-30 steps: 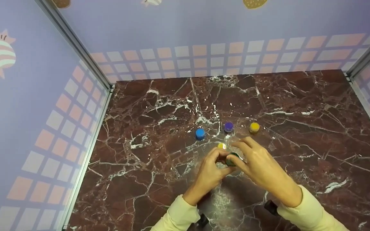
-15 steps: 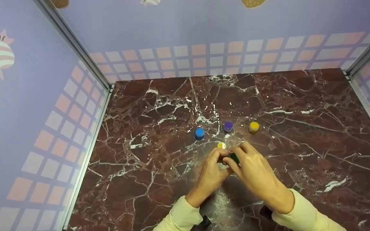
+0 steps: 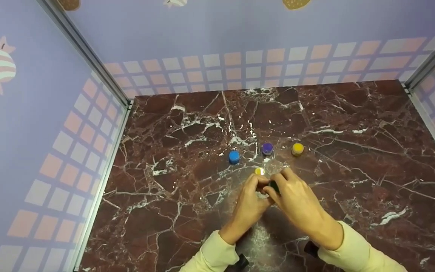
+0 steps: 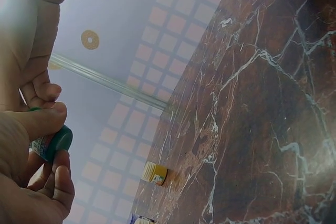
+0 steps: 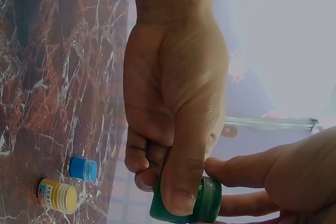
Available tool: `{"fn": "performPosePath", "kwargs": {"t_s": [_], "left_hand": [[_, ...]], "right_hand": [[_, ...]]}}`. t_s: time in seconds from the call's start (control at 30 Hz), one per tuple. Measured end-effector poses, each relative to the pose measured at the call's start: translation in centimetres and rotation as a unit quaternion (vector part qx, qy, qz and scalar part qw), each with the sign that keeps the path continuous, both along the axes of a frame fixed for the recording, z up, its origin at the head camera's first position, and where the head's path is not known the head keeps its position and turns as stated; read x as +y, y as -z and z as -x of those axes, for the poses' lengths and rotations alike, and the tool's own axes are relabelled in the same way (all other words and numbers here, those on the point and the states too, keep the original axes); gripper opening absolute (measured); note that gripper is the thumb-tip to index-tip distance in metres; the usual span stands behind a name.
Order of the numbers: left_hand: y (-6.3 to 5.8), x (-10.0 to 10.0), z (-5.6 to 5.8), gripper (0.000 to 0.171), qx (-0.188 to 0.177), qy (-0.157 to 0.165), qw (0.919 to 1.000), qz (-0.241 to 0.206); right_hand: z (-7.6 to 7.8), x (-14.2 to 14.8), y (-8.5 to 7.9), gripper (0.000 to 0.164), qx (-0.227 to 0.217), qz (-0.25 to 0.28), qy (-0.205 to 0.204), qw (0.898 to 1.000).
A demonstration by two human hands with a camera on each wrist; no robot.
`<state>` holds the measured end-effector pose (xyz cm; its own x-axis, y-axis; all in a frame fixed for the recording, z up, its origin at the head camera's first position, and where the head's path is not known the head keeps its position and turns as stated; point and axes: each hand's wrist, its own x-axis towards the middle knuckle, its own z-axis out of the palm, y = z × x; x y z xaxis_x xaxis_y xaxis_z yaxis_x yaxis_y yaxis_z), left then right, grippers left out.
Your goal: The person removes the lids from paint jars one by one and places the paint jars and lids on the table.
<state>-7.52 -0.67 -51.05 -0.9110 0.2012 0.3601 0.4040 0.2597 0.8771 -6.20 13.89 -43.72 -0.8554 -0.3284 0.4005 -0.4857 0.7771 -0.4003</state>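
Above the table, both hands meet at a small green paint jar [image 3: 274, 186]. My left hand [image 3: 248, 202] holds the jar's labelled body between thumb and fingers; its thumb lies across the green side [image 5: 157, 208] in the right wrist view. My right hand [image 3: 298, 200] has thumb and fingers at the ridged cap end [image 5: 211, 198], pinching it. The head view shows only a sliver of the jar between the hands. Just beyond the fingers stands a yellow jar [image 3: 259, 171], partly covered by the left hand.
A blue jar [image 3: 234, 156], a purple jar [image 3: 267, 148] and another yellow jar [image 3: 297, 149] stand upright on the dark red marbled table [image 3: 187, 226]. Patterned wall panels [image 3: 202, 34] enclose the back and sides.
The right hand's fingers, raised off the jar a second ago, have come down and closed around its cap end, covering most of it. The left hand keeps its hold.
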Motion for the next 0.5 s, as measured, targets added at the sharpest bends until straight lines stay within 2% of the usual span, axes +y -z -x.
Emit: {"fn": "performPosePath", "kwargs": {"t_s": [0.33, 0.5], "left_hand": [[-0.32, -0.08, 0.18, 0.033, -0.026, 0.014, 0.9994, -0.017], [-0.43, -0.33, 0.18, 0.031, -0.038, 0.027, 0.9988, -0.013]], "right_hand": [[0.16, 0.60, -0.21, 0.019, 0.006, 0.002, -0.041, 0.999], [0.25, 0.90, -0.34, 0.018, -0.006, 0.017, -0.062, 0.998]]}}
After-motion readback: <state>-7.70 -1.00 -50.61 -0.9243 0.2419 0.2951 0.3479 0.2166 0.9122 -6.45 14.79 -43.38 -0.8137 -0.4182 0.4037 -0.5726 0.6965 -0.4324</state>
